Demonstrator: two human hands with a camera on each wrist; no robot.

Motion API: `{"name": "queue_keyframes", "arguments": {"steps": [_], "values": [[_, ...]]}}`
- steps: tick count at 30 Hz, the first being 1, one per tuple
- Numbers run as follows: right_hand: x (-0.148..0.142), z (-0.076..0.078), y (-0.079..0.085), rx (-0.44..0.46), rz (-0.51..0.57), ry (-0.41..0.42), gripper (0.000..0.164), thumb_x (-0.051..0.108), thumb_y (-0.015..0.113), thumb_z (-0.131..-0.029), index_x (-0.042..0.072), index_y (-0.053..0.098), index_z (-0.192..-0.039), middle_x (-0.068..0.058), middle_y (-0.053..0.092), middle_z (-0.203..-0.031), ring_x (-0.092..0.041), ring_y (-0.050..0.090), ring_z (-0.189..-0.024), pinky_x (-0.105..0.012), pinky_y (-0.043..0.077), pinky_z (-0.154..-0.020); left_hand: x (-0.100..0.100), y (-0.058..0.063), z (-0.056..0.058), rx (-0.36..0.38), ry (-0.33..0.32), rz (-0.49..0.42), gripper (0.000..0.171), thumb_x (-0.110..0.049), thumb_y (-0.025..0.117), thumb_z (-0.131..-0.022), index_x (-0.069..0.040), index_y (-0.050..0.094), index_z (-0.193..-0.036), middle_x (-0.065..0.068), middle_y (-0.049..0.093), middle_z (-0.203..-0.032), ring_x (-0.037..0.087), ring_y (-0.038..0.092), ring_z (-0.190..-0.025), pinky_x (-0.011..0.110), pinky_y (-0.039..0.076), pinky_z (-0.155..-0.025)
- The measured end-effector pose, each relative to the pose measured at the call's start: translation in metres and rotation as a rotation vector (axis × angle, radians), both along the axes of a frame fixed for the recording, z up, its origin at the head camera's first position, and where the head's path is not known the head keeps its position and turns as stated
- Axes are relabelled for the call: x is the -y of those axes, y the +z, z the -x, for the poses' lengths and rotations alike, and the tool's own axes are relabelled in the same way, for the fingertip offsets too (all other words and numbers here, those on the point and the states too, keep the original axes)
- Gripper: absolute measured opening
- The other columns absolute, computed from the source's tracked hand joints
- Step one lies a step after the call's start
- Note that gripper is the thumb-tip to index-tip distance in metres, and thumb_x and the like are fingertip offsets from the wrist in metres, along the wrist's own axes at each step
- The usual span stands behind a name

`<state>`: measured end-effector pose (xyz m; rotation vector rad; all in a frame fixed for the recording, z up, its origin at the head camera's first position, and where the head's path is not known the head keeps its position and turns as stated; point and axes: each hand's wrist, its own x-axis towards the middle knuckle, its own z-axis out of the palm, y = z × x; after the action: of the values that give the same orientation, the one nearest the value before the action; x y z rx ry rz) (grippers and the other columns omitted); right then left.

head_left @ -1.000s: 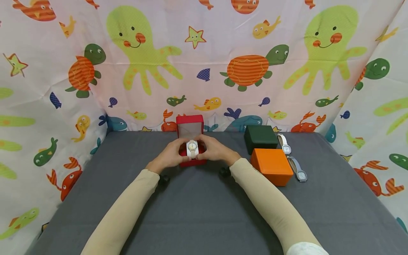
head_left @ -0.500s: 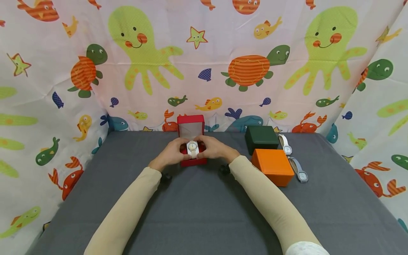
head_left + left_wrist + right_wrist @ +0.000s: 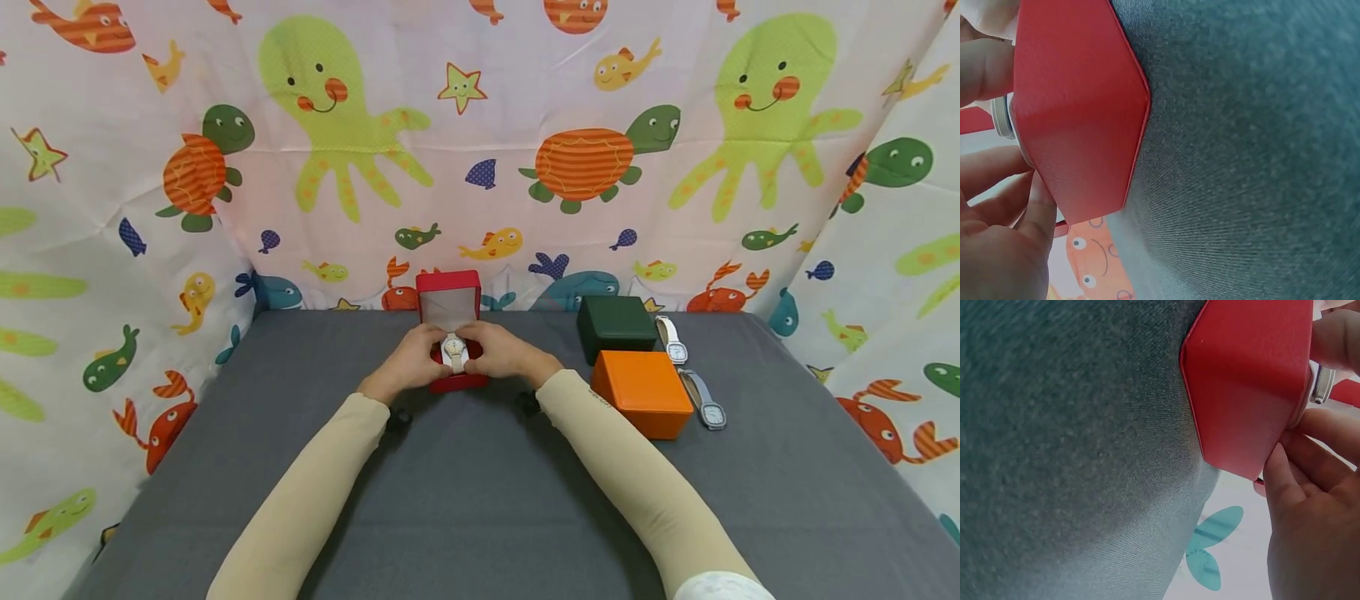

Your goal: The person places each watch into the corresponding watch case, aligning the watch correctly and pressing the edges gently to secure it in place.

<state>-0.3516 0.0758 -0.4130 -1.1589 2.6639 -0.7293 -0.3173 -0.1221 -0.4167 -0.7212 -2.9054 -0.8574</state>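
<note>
A red box stands open at the back of the table, its lid raised toward the wall and lined in pale grey. Within its base sits a wristwatch with a light dial and cream strap, around a white cushion. My left hand grips the cushioned watch from the left, thumb in front. From the right, my right hand holds it likewise. Both wrist views show fingers at the box rim, close to the watch case. The cushion's lower part is hidden in the box.
To the right stand a dark green box and, nearer, an orange box. Beside them lie a white-strapped watch and a blue-grey-strapped watch. A patterned sea-animal curtain hangs behind the grey tablecloth.
The watch and cushion have sunk slightly lower in the red box, with both hands still around them. My left forearm has shifted a little to the right.
</note>
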Motion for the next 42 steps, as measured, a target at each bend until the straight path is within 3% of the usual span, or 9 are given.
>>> {"name": "queue_keyframes", "arguments": {"steps": [8,12,15,17,20,24,28,36,42], "values": [[-0.001,0.004,0.012,-0.029,0.023,-0.038,0.043,0.020,0.067,-0.085,0.004,0.059,-0.124,-0.010,0.059,-0.121,-0.026,0.055,-0.106,-0.038,0.047,-0.093,0.001,-0.005,-0.001,-0.015,0.015,-0.033,0.055,-0.020,0.075,-0.079,0.003,0.057,-0.125,0.018,0.052,-0.126,0.030,0.047,-0.115,0.046,0.042,-0.099],[-0.004,0.006,0.030,-0.052,0.122,-0.166,0.029,0.025,0.066,-0.088,0.005,0.059,-0.109,-0.008,0.063,-0.100,-0.024,0.059,-0.089,-0.034,0.053,-0.078,0.003,-0.006,-0.009,-0.015,0.119,-0.099,0.059,-0.022,0.076,-0.078,0.002,0.054,-0.127,0.017,0.051,-0.126,0.030,0.047,-0.113,0.046,0.043,-0.097],[-0.005,0.008,0.045,-0.067,0.190,-0.283,0.031,0.032,0.069,-0.088,0.010,0.051,-0.100,-0.005,0.057,-0.086,-0.020,0.055,-0.077,-0.030,0.051,-0.064,0.004,-0.004,-0.016,0.011,0.205,-0.142,0.062,-0.022,0.078,-0.076,0.002,0.055,-0.127,0.018,0.051,-0.124,0.030,0.047,-0.111,0.046,0.045,-0.094],[-0.004,0.011,0.052,-0.091,0.218,-0.348,0.037,0.036,0.070,-0.087,0.010,0.047,-0.101,-0.006,0.052,-0.085,-0.019,0.051,-0.075,-0.029,0.048,-0.060,0.004,-0.004,-0.020,0.048,0.246,-0.166,0.063,-0.022,0.079,-0.076,0.004,0.054,-0.127,0.019,0.052,-0.122,0.030,0.049,-0.109,0.045,0.047,-0.091],[-0.002,0.017,0.061,-0.120,0.210,-0.396,0.050,0.042,0.070,-0.085,0.010,0.046,-0.116,-0.007,0.051,-0.099,-0.018,0.050,-0.084,-0.029,0.050,-0.067,0.005,-0.004,-0.024,0.132,0.300,-0.196,0.064,-0.022,0.079,-0.077,0.004,0.053,-0.129,0.018,0.051,-0.122,0.029,0.052,-0.107,0.042,0.050,-0.088],[0.001,0.022,0.067,-0.132,0.124,-0.376,0.072,0.046,0.069,-0.085,0.014,0.039,-0.142,-0.009,0.044,-0.132,-0.022,0.052,-0.105,-0.035,0.051,-0.088,0.005,-0.007,-0.026,0.201,0.339,-0.208,0.068,-0.024,0.079,-0.077,0.003,0.050,-0.132,0.018,0.050,-0.125,0.030,0.053,-0.109,0.042,0.050,-0.090],[0.002,0.027,0.068,-0.127,0.047,-0.315,0.076,0.048,0.066,-0.086,0.018,0.035,-0.148,-0.011,0.036,-0.148,-0.030,0.043,-0.126,-0.045,0.042,-0.102,0.006,-0.010,-0.026,0.202,0.335,-0.216,0.070,-0.026,0.080,-0.077,0.003,0.049,-0.133,0.018,0.052,-0.124,0.030,0.053,-0.111,0.042,0.049,-0.090],[0.003,0.034,0.067,-0.144,0.064,-0.252,0.056,0.039,0.061,-0.092,0.012,0.045,-0.139,-0.010,0.050,-0.132,-0.024,0.047,-0.113,-0.039,0.042,-0.101,0.006,-0.011,-0.027,0.210,0.328,-0.251,0.068,-0.024,0.080,-0.077,0.001,0.049,-0.132,0.015,0.055,-0.121,0.028,0.056,-0.106,0.039,0.053,-0.085],[0.005,0.031,0.064,-0.155,0.050,-0.215,0.051,0.035,0.059,-0.095,0.010,0.043,-0.137,-0.010,0.050,-0.128,-0.024,0.046,-0.112,-0.038,0.043,-0.099,0.007,-0.013,-0.026,0.200,0.336,-0.226,0.069,-0.024,0.080,-0.077,0.003,0.049,-0.132,0.017,0.054,-0.122,0.029,0.055,-0.108,0.040,0.052,-0.086]]}}
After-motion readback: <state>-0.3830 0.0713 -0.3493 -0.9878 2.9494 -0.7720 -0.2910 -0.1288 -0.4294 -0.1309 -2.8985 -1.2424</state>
